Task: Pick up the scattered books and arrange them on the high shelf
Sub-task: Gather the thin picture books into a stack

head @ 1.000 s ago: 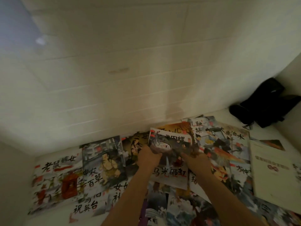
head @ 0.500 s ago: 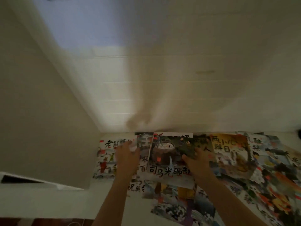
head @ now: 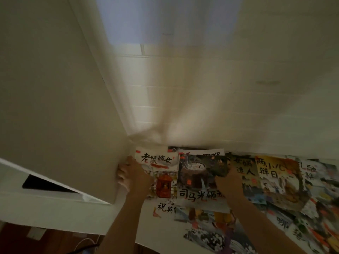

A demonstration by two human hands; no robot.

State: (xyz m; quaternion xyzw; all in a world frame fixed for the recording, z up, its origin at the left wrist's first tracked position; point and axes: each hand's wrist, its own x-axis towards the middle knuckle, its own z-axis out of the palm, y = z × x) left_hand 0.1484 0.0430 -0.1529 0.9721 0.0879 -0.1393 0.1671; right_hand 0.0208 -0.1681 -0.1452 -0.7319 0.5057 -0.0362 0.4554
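Books on high shelf: placement under way

Picture book with the dark vat cover [head: 200, 178] has been carried leftward along the shelf [head: 161, 233] and is now laid beside the white red-lettered book [head: 157, 162] at the corner. Right hand [head: 227, 182] grips its right edge; left hand [head: 134, 176] is pressed to the white book's left edge, fingers curled. Lower titles are overlapped; right-side covers are blurred and cut off.

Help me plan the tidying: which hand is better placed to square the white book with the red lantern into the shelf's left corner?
The left hand, probably. It already grips that white book at its left edge, beside the side wall. The right hand holds the dark-covered book next to it.
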